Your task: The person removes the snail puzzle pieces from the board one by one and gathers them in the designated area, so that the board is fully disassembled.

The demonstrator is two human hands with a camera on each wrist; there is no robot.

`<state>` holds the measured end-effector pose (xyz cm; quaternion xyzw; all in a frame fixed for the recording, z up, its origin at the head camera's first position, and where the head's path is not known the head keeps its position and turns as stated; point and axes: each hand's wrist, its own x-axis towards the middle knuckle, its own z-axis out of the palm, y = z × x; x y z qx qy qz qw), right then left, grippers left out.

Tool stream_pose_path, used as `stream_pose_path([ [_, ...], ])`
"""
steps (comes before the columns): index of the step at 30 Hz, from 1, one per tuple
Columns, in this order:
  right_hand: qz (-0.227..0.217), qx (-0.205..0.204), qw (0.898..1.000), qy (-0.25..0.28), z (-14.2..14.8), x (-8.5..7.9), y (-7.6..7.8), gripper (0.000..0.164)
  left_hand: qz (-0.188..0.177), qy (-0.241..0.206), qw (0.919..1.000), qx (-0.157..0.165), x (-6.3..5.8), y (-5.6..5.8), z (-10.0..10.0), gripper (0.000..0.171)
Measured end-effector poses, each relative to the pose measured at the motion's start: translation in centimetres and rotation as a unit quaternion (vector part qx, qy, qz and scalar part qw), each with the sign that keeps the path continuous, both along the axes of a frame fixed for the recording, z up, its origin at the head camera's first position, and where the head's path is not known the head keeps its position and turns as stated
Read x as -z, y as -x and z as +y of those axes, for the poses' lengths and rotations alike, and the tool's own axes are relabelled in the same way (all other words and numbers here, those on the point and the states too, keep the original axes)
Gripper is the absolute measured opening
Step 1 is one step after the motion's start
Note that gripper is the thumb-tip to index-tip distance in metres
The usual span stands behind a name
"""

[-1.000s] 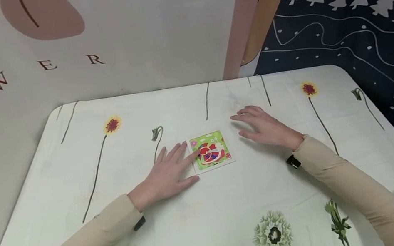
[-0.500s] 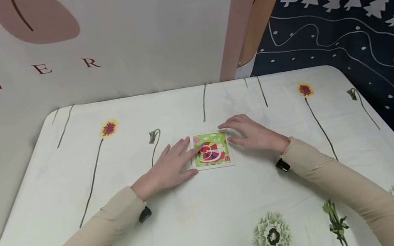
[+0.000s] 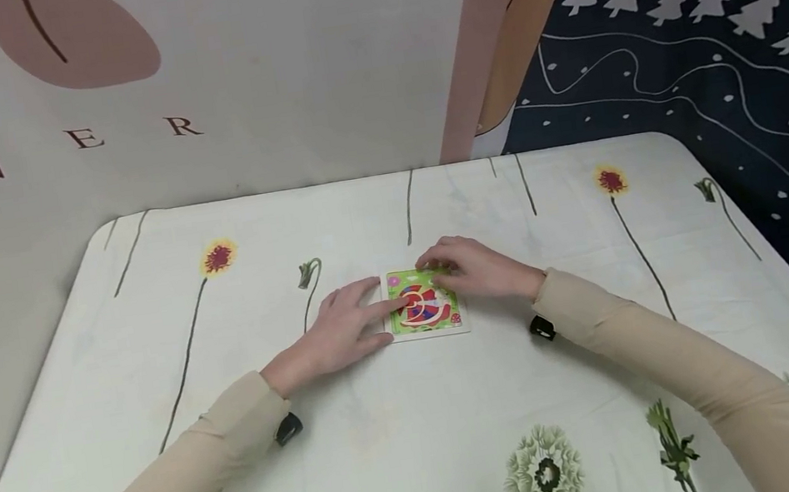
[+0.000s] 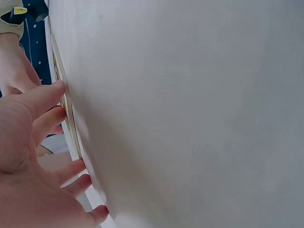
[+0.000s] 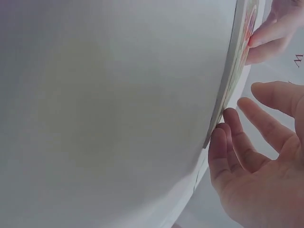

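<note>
A thin square board puzzle (image 3: pixel 435 318) lies flat on the tablecloth, its green face carrying a red, white and blue snail-like picture. My left hand (image 3: pixel 334 330) stretches its index finger onto the picture, while the thumb and other fingers lie along the left side. From the right, my right hand (image 3: pixel 481 271) reaches over the upper right corner. In the right wrist view the board's pale edge (image 5: pixel 228 80) meets several fingertips of that hand, with thumb and index finger raised apart from it. The left wrist view also shows the edge (image 4: pixel 71 123) beside the left fingers.
A white tablecloth (image 3: pixel 405 429) printed with flowers and stems covers the table. Behind it hangs a pale fabric wall (image 3: pixel 310 73) with letters, and at the right a dark blue fabric (image 3: pixel 604 65) with white trees.
My right hand has moved left, from beside the board to over its upper right corner. The board, tilted at first, now lies square. My left index finger stays on it.
</note>
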<state>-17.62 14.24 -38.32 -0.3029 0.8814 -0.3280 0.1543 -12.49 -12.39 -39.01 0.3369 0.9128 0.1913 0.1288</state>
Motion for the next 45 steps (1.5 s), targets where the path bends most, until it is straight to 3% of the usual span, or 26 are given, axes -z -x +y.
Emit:
stream_pose_path([
  [11, -0.021, -0.018, 1.000, 0.002, -1.9, 0.2, 1.3, 0.027, -0.022, -0.021, 0.9995, -0.002, 0.1, 0.4, -0.1, 0.053],
  [24, -0.042, -0.028, 0.999, 0.006, -3.6, 0.2, 2.4, 0.023, -0.078, -0.063, 0.9948, -0.017, 1.0, 1.5, -0.8, 0.054],
  [40, -0.089, -0.023, 0.996, 0.014, -4.6, 0.5, 3.2, 0.022, -0.084, -0.072, 0.9938, -0.009, 1.1, 1.6, -0.9, 0.052],
  [45, -0.093, -0.038, 0.995, 0.007, -4.6, 0.6, 3.3, 0.024, -0.086, -0.070, 0.9938, -0.008, 1.0, 1.6, -0.8, 0.052],
])
